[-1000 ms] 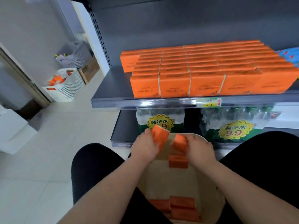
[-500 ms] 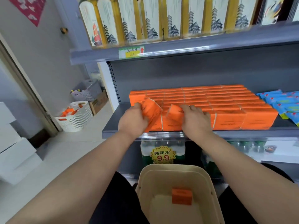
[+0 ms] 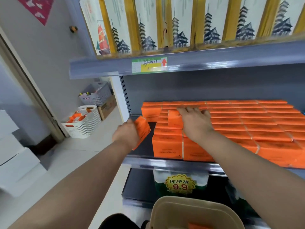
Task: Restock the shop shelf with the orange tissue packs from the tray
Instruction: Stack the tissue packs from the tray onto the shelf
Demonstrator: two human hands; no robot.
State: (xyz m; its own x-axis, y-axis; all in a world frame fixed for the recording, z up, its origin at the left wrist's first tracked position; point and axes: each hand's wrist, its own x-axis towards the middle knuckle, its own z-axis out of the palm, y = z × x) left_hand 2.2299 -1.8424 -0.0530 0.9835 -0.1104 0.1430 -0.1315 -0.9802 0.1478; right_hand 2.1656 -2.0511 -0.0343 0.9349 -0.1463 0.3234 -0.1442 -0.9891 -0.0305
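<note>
The left hand [image 3: 127,134] has its grip closed round a tilted orange plastic-wrapped tissue pack [image 3: 142,129], held over the bare left end of the grey metal shelf [image 3: 165,164]. The right hand [image 3: 196,123] lies with fingers stretched flat over a second orange pack [image 3: 175,118], which stands a little proud on top of the stacked block of orange tissue packs [image 3: 247,126]. Its thumb is hidden, so this reads as pressing rather than clasping.

To do this well, I judge the right hand should seat its pack square with the rows beneath before letting go. The left should then turn its pack level and slide it into the dark gap beside the leftmost column.

Open room is only at that left end, between the stacked block and the perforated grey upright [image 3: 126,96]. The upper grey shelf [image 3: 214,58] hangs overhead, so lifts should stay low. The shelf's front lip is close to the near row, and a careless push could tip packs off. The beige plastic tray [image 3: 189,210] sits near, below the shelf, with more orange showing inside.
</note>
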